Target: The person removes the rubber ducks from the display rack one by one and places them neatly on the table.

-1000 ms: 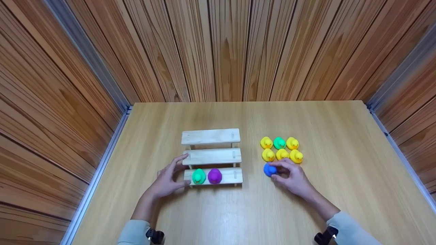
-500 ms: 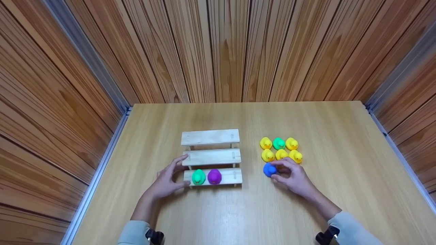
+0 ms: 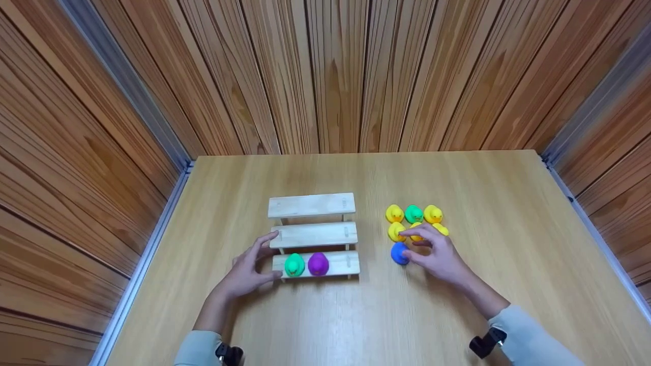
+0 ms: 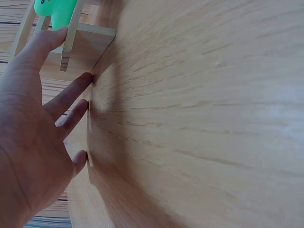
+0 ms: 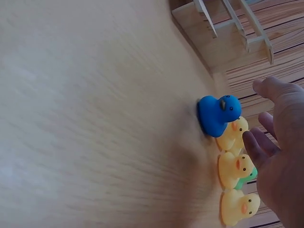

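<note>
A three-step wooden rack (image 3: 315, 235) stands left of centre, with a green rubber duck (image 3: 294, 265) and a purple rubber duck (image 3: 318, 264) on its lowest step. My left hand (image 3: 246, 270) rests against the rack's left end. Its thumb touches the lowest step's edge, and its straight fingers reach down to the tabletop in the left wrist view. On the table to the right sits a blue rubber duck (image 3: 398, 253). My right hand (image 3: 441, 258) hovers beside it with spread fingers, holding nothing; the right wrist view shows a gap between the fingers and the blue duck (image 5: 216, 114).
Behind the blue duck, several yellow rubber ducks (image 3: 394, 213) and one green duck (image 3: 414, 213) stand in two rows, partly covered by my right fingers. Wood-panelled walls (image 3: 335, 76) rise around the wooden tabletop (image 3: 315, 325).
My right hand has let go of the blue duck; its fingers have spread upward and away, over the near yellow ducks. The left hand stays at the rack.
</note>
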### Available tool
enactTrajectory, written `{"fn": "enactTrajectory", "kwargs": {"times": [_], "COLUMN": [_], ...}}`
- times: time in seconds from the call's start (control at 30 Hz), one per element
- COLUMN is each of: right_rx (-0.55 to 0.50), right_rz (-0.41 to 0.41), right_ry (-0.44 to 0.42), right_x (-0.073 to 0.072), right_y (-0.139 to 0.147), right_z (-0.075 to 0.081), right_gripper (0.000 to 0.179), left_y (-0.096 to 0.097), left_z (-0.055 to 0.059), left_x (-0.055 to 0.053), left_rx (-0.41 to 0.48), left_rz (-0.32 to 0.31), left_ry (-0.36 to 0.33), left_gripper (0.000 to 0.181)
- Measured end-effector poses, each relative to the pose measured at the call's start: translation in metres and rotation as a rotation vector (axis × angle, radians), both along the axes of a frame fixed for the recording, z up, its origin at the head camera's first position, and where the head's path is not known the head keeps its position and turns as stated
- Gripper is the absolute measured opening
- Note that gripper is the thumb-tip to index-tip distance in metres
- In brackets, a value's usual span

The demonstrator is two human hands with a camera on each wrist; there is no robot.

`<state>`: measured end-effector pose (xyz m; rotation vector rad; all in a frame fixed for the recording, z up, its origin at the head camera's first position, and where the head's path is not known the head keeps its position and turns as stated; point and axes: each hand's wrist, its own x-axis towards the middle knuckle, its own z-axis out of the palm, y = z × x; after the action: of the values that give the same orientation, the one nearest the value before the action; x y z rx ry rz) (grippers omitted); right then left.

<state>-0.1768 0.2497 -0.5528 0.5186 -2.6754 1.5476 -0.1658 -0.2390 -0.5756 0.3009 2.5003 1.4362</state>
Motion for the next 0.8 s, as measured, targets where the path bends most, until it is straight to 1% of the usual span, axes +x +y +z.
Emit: {"fn": "enactTrajectory", "kwargs": {"times": [0.13, 0.4, 0.6, 0.8], "right_rx": [-0.009, -0.002, -0.009, -0.041], "right_rz": [0.014, 0.069, 0.109, 0.156], "right_ry": [-0.015, 0.023, 0.028, 0.052], "right_x": [0.000, 0.002, 0.007, 0.012], "right_y": [-0.008, -0.027, -0.043, -0.059], "right_z": [0.006, 0.015, 0.018, 0.017], "right_gripper": [0.042, 0.041, 0.041, 0.040], "left_y": [0.000, 0.000, 0.000, 0.000], "left_z": [-0.001, 0.001, -0.001, 0.000], "left_x": [0.000, 0.001, 0.001, 0.001], "left_rx": [-0.006, 0.022, 0.025, 0.001], "left_rz": [0.004, -0.006, -0.001, -0.002], "left_ry": [-0.016, -0.026, -0.033, -0.018], "left_gripper": [0.094, 0.092, 0.092, 0.093]}}
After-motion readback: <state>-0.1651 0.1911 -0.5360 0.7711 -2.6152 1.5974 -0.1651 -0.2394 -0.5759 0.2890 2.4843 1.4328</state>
